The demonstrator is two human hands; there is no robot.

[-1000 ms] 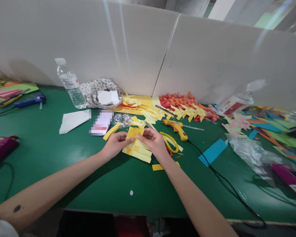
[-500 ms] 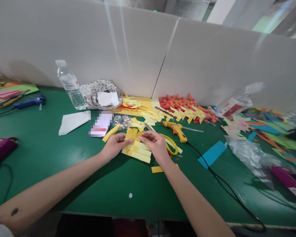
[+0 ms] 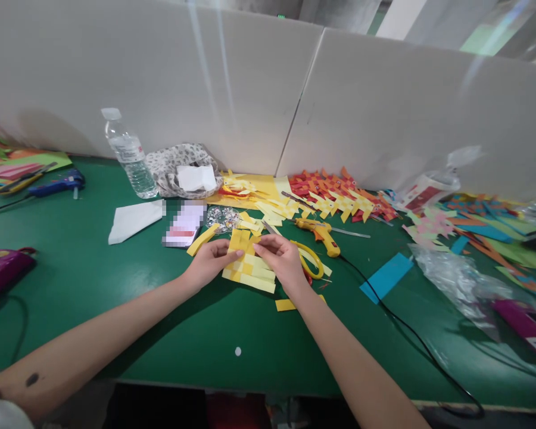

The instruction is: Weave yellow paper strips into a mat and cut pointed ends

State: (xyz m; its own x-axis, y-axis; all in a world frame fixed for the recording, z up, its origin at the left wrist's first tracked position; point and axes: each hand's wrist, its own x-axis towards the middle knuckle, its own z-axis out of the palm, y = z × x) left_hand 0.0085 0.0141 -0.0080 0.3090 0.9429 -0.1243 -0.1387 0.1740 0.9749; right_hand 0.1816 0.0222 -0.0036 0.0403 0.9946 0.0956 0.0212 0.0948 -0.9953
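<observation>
A woven piece of yellow paper strips (image 3: 250,268) lies on the green table (image 3: 116,310) in front of me. My left hand (image 3: 211,262) pinches its left edge, fingers closed on the paper. On the upper right side my right hand (image 3: 283,259) pinches one of the strips. Yellow-handled scissors (image 3: 311,262) lie just right of my right hand. A loose yellow scrap (image 3: 284,304) sits beside my right wrist.
A yellow glue gun (image 3: 319,231) with a black cord (image 3: 397,322) lies behind the scissors. Further back are a water bottle (image 3: 127,154), a patterned cloth pouch (image 3: 181,168), white paper (image 3: 131,219), piles of woven paper shapes (image 3: 339,193) and a blue strip (image 3: 386,277). White panels wall the table.
Both hands stay on the woven piece. My right fingers have shifted slightly along the top strip; the view has hardly moved.
</observation>
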